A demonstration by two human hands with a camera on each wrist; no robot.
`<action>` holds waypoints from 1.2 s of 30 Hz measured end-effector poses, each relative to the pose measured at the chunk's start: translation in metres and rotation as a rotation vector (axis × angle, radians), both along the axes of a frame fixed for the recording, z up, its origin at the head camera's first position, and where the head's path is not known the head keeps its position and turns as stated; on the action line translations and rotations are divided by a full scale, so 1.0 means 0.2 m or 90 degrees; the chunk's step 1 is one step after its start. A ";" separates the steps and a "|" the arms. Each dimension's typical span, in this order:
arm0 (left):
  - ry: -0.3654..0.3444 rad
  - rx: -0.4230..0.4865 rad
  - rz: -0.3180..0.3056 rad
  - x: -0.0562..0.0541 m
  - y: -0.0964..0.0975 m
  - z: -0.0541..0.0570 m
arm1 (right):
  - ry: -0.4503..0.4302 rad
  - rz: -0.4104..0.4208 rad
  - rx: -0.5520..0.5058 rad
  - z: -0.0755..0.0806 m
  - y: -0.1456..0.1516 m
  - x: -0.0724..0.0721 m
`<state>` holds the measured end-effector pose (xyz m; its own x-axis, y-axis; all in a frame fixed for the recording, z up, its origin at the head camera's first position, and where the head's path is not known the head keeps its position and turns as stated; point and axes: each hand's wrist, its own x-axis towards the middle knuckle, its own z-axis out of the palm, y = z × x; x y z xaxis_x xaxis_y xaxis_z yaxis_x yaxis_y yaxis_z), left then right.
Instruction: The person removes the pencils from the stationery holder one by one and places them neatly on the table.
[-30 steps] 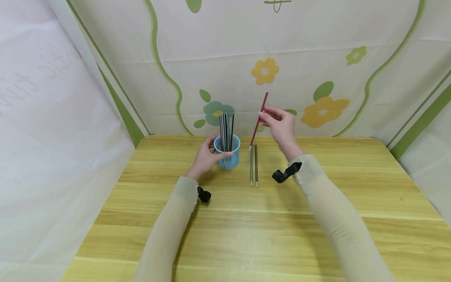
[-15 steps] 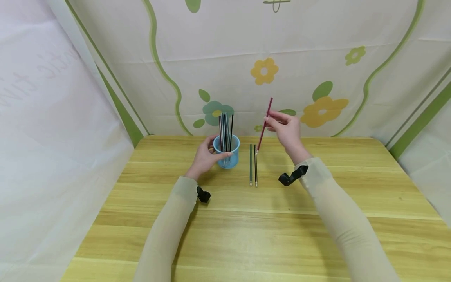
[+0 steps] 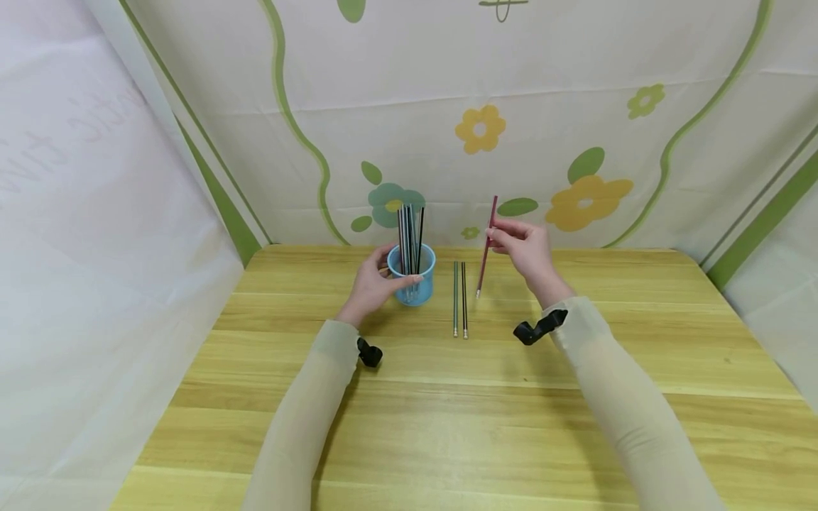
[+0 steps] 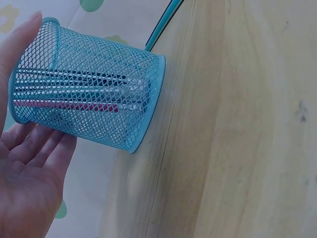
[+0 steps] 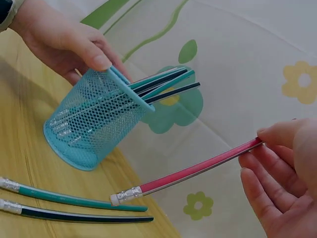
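Note:
A blue mesh pencil cup (image 3: pixel 422 289) stands upright near the table's back edge, with several dark and green pencils (image 5: pixel 163 82) leaning in it. My left hand (image 3: pixel 372 284) grips the cup from its left side, thumb across the front near the rim. To the right, my right hand (image 3: pixel 529 254) pinches a red pencil (image 3: pixel 483 264) by its upper part. That pencil is steeply tilted, its white eraser end down, just right of two pencils on the table. Those two, a green pencil (image 3: pixel 456 301) and a black pencil (image 3: pixel 464 301), lie side by side, erasers toward me.
The wooden table (image 3: pixel 422 426) reaches back to a white curtain (image 3: pixel 396 85) printed with flowers and leaves. More white cloth (image 3: pixel 83 284) hangs along the left side. A black wrist mount (image 3: pixel 540 328) sits on each sleeve.
My right hand has carried the red pencil rightward and down, from above the green pencil to the right of the black one. The left hand and the cup have stayed in place.

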<state>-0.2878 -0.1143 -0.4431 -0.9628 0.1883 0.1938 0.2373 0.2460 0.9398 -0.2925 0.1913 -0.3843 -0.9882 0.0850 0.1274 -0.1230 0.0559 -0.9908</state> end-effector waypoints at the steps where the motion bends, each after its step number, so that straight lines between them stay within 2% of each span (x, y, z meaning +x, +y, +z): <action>1: 0.000 0.000 0.000 0.00 0.00 0.00 | -0.006 0.001 0.001 -0.01 0.00 0.00; 15: 0.002 -0.003 0.001 0.00 0.00 0.00 | -0.094 0.010 0.000 -0.13 0.02 0.03; 25: 0.008 -0.004 -0.003 -0.01 0.00 -0.01 | -0.155 0.038 0.004 -0.20 0.02 0.03; 36: 0.010 -0.004 -0.001 -0.01 0.01 -0.01 | -0.186 0.058 0.028 -0.28 0.01 0.03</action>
<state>-0.2889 -0.1129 -0.4444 -0.9593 0.1916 0.2076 0.2523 0.2509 0.9346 -0.2864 0.1941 -0.4411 -0.9867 -0.0053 -0.1624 0.1610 0.1015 -0.9817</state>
